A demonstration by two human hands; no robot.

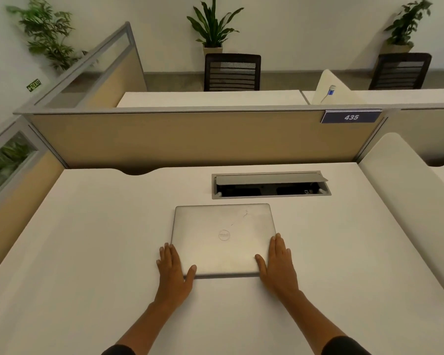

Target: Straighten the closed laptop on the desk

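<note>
A closed silver laptop [223, 238] lies flat on the white desk [87, 252], its edges roughly parallel to the desk's front edge. My left hand [174, 269] presses against the laptop's near left corner, fingers along the left side and thumb on the lid. My right hand [277, 263] mirrors it at the near right corner, fingers flat along the right edge and thumb on the lid. Both hands hold the laptop from its sides.
An open cable box [271, 185] with a raised grey flap sits in the desk just behind the laptop. A tan partition [190, 139] with a "435" plate [351, 117] stands behind. A white side panel [405, 180] bounds the right.
</note>
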